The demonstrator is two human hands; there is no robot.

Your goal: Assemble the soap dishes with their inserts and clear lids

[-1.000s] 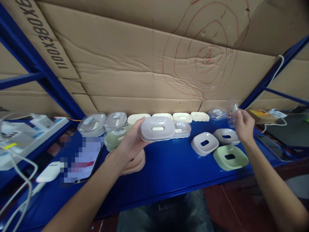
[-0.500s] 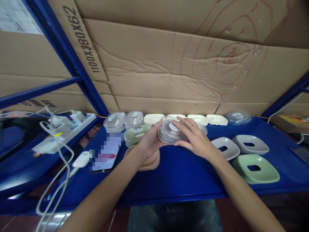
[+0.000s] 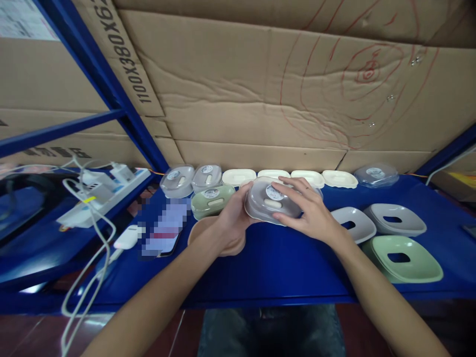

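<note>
A grey soap dish with a clear lid is held up over the blue shelf, a round sticker on its lid. My left hand is closed around its left side and underside. My right hand grips the lid from the right, fingers on top and thumb at the front edge. Behind my left wrist lies a pinkish-beige tray, partly covered. A green lidded soap dish stands just left of my left hand.
Two grey lidded dishes and several cream trays line the back. A clear lid sits at the back right. Grey shells and a green shell lie right. A phone and a power strip with cables are left.
The view has shifted slightly. The soap dish is tilted a little more towards me, showing more of its lid. Both hands keep hold of it.
</note>
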